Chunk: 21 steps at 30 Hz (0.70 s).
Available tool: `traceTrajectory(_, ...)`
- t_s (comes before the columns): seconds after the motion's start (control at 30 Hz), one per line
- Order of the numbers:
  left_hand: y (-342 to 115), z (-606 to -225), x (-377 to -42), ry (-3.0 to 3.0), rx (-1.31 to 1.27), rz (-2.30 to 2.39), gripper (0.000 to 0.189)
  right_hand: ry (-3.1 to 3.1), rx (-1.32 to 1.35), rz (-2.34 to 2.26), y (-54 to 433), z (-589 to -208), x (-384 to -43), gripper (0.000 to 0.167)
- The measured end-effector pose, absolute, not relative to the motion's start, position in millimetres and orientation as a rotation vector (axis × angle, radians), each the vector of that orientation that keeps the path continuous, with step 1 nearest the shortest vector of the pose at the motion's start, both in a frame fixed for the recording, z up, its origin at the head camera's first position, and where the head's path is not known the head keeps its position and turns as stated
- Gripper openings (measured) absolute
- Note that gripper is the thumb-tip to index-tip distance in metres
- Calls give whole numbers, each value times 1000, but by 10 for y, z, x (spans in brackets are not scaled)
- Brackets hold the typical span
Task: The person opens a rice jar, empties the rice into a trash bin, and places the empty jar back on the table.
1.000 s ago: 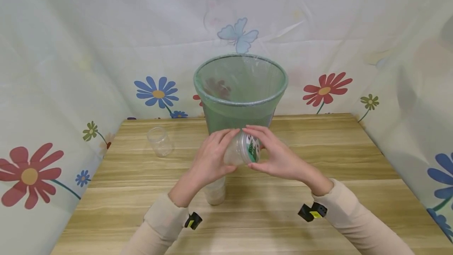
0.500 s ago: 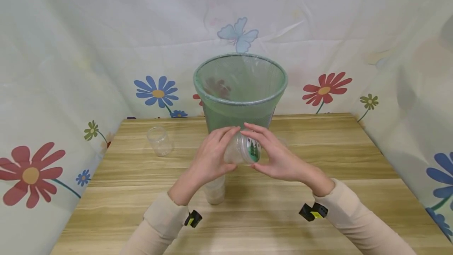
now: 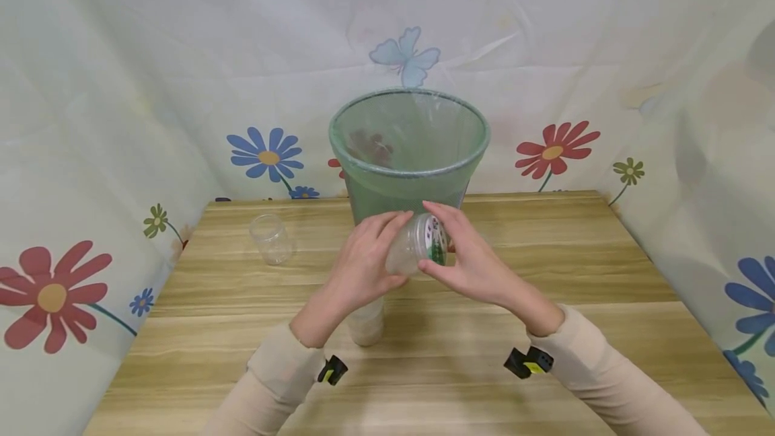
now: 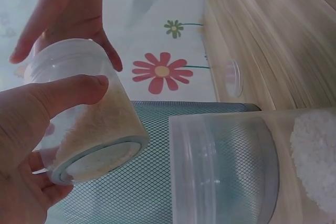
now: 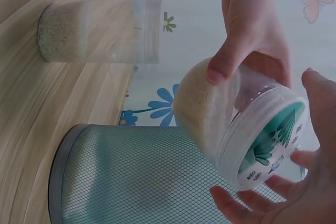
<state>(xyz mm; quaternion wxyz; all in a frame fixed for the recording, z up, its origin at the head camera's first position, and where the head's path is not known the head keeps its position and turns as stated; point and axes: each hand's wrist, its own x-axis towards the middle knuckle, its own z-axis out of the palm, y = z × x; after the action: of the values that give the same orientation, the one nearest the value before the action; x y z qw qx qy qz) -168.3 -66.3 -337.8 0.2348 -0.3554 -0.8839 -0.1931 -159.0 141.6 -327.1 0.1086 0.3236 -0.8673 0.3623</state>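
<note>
My left hand (image 3: 366, 261) grips a clear plastic jar (image 4: 102, 121) by its body and holds it tilted above the table, before a green mesh bin. Pale grains like rice have slid toward its base. On its mouth sits a white lid (image 5: 265, 142) with a green leaf print, turned toward my right hand (image 3: 475, 258). The right fingers spread around the lid, thumb on the near side and fingers on the far side. In the right wrist view a gap shows by the thumb tip, and the fingertips lie right at the rim.
The green mesh bin (image 3: 357, 190), lined with clear plastic, stands at the table's back. A jar with white grains (image 4: 315, 163) stands below my left hand. Another clear jar (image 3: 272, 241) stands at the left. Flower-printed curtain (image 3: 266, 59) encloses the wooden table (image 3: 545, 369).
The right thumb has shifted inward over the lid's near rim, and the right hand's fingers have risen a little. The lid's print shows at a different angle. My left hand keeps its hold.
</note>
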Motion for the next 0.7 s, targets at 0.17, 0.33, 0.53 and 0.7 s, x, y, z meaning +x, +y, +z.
traceTrajectory(0.17, -653, -3371, -1679, -2421, -968, -538, 92, -2617, 847, 1060, 1388, -3257, -1592, 78)
traceTrajectory(0.33, -665, -3388, -1692, -2415, -963, -546, 92, -2620, 856, 1111, 1394, -3262, -1612, 75)
traceTrajectory(0.53, -684, -3412, -1707, -2418, -964, -558, 91, -2588, 948, 1124, 1420, -3288, -1640, 77)
traceTrajectory(0.7, -700, -3418, -1717, -2469, -957, -557, 91, -2539, 1055, 1109, 1438, -3330, -1687, 79)
